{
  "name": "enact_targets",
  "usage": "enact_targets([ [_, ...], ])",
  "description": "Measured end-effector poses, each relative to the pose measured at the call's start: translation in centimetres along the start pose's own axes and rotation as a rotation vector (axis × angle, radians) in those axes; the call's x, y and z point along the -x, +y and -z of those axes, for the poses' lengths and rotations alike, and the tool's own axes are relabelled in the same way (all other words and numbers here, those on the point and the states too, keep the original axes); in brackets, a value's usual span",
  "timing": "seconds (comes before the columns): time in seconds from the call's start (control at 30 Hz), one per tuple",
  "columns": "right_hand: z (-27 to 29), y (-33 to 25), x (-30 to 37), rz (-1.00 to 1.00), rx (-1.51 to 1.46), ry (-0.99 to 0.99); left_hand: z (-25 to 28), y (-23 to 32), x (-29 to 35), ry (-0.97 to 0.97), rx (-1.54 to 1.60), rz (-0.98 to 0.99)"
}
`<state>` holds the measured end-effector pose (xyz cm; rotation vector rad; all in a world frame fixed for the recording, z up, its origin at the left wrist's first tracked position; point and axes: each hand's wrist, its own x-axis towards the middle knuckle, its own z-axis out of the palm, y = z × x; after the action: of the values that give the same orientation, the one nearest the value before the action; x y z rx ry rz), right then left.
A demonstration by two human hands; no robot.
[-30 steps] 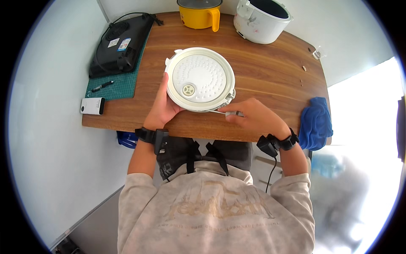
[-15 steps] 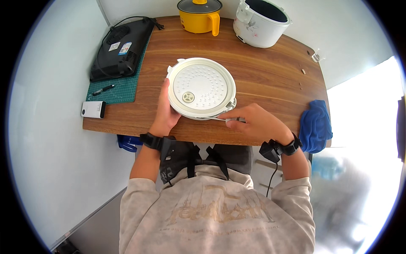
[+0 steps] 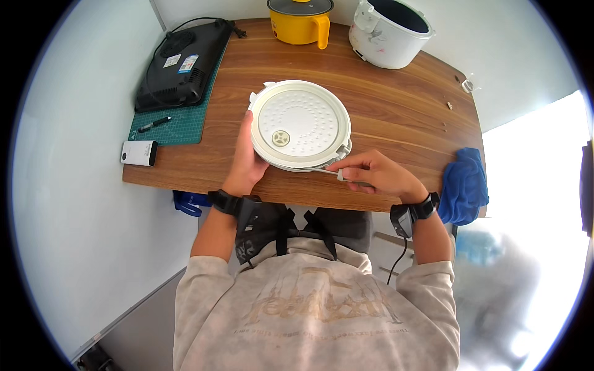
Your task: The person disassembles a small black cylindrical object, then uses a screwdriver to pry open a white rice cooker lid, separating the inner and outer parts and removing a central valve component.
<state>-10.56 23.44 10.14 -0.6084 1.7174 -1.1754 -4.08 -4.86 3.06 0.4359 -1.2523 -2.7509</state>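
Note:
A round white rice cooker lid (image 3: 306,117) is in front of me, its dimpled inner side facing up and a small slotted vent near its lower left. My left hand (image 3: 248,162) grips the lid at its left edge, with the thumb on the rim and the other fingers underneath. In my right hand (image 3: 382,175) is a screwdriver (image 3: 323,170), pinched near a pale collar. Its thin metal shaft lies along the near right rim, where the tip meets the lid's edge; the tip itself is hard to make out. A hinge bracket (image 3: 344,150) sticks out just above it.
Behind the lid stand a yellow pot (image 3: 300,28) and the white rice cooker body (image 3: 388,37). To the left, a black appliance (image 3: 179,68) lies on a green cutting mat (image 3: 185,127) with a pen (image 3: 154,124) and a white power bank (image 3: 139,153) nearby. A blue cloth (image 3: 464,185) hangs over the right edge.
My right fingers have shifted along the screwdriver, showing more of its collar and shaft. The shaft still meets the lid's near rim. The whole view has moved slightly.

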Motion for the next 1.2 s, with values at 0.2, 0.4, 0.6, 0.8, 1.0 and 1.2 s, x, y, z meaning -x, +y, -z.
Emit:
enact_targets([
  [0.2, -2.9, 0.6, 1.0, 0.253, 0.392, 0.293, -0.4, -0.8, -0.3, 0.082, 0.017, -0.044],
  [0.4, -5.5, 2.1, 1.1, 0.527, 0.685, 0.536, -0.8, -1.0, -0.3, 0.141, 0.007, -0.065],
  [0.6, -7.2, 2.8, 1.5, 0.503, 0.973, 0.621, -0.8, -0.8, -0.5, 0.124, 0.005, -0.11],
  [0.8, -8.2, 5.3, 0.8, 0.547, 0.988, 0.7, -1.6, -0.9, -0.5, 0.179, 0.003, -0.102],
  [1.0, -7.6, 6.1, 0.3, 0.62, 1.081, 0.702, -1.4, -0.9, -0.7, 0.179, -0.007, -0.127],
  [1.2, -6.5, 7.1, -0.9, 0.669, 1.055, 0.69, -1.5, -0.6, -0.7, 0.176, 0.011, -0.125],
])
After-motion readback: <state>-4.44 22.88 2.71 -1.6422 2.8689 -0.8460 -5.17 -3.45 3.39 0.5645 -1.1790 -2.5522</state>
